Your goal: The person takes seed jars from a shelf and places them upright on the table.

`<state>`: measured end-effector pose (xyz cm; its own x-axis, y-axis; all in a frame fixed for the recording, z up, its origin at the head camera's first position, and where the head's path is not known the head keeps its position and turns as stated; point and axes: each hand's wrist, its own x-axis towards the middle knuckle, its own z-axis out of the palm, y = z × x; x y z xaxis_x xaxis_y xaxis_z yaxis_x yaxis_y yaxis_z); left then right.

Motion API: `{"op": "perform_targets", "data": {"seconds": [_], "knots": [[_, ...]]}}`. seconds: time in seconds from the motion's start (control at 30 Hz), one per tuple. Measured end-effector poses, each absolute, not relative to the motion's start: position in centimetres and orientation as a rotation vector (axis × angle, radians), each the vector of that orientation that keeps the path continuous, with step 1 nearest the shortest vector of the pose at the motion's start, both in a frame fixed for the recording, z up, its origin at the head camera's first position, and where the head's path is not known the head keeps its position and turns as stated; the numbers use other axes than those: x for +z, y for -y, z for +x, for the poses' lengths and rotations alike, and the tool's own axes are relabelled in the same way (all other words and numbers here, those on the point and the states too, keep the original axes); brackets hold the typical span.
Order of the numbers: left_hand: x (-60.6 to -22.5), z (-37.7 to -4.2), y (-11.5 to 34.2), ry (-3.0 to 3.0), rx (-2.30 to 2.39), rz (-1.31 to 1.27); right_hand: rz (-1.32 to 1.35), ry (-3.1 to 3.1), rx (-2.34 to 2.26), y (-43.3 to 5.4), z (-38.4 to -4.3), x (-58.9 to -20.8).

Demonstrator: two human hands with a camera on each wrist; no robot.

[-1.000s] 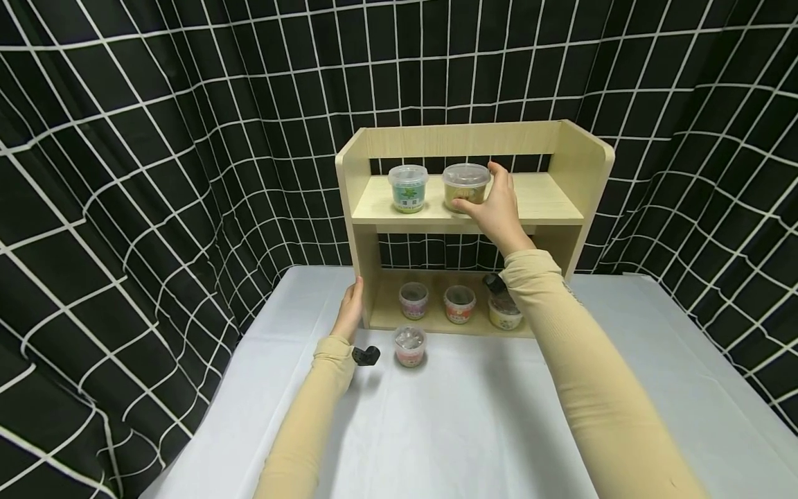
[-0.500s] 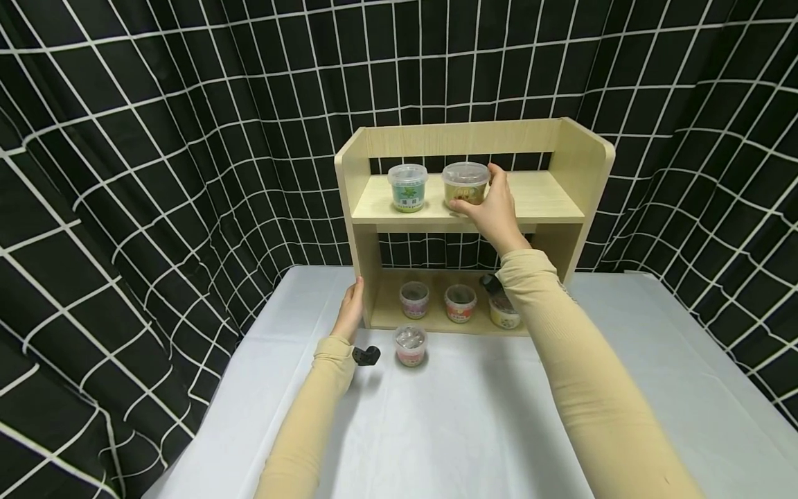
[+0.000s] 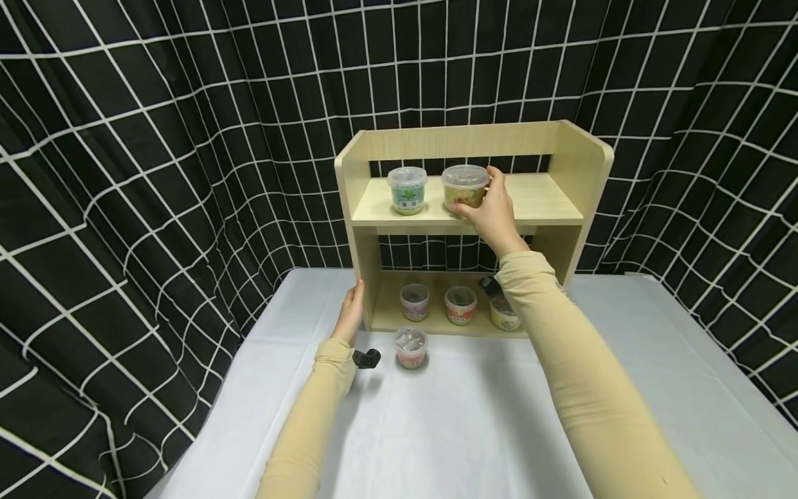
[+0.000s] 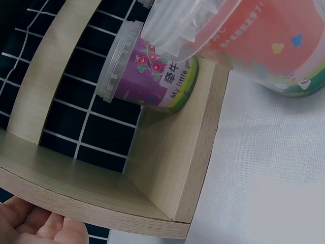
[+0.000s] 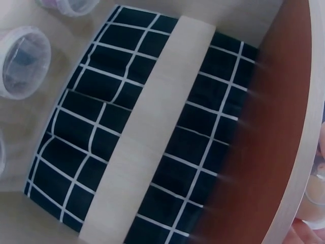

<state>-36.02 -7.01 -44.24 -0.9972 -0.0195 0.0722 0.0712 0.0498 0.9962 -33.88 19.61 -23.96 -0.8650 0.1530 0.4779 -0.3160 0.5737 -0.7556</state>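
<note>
My right hand (image 3: pixel 495 215) grips a yellow-green plastic tub (image 3: pixel 460 199) with a clear lid on the upper shelf, thumb at the front and fingers at its right side. In the right wrist view only slivers of the tub (image 5: pixel 311 206) and fingers (image 5: pixel 302 235) show beyond the shelf board. Left of this tub stands a taller teal tub (image 3: pixel 408 193). My left hand (image 3: pixel 350 310) rests against the outer left side of the wooden shelf unit (image 3: pixel 366 277). In the left wrist view, its fingers (image 4: pixel 45 223) lie along the panel's outer face.
On the lower shelf stand a purple tub (image 3: pixel 414 305), a red tub (image 3: pixel 460 308) and a pale yellow tub (image 3: pixel 503 317), partly covered by the right wrist camera. A pink tub (image 3: pixel 411 352) sits on the white tablecloth (image 3: pixel 461 423) in front. Black grid curtains (image 3: pixel 299 83) surround the table.
The printed labels of the yellow-green tub and the teal tub look slightly different. My right hand has shifted a little left since the first frame; my left hand stays at the side panel.
</note>
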Motion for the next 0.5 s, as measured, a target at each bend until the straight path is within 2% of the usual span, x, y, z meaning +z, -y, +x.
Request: {"op": "perform_targets", "data": {"seconds": [0.5], "knots": [[-44.38, -35.96, 7.12, 2.244, -2.133, -0.056, 0.194, 2.186, 1.275, -19.82, -33.83, -24.62]]}}
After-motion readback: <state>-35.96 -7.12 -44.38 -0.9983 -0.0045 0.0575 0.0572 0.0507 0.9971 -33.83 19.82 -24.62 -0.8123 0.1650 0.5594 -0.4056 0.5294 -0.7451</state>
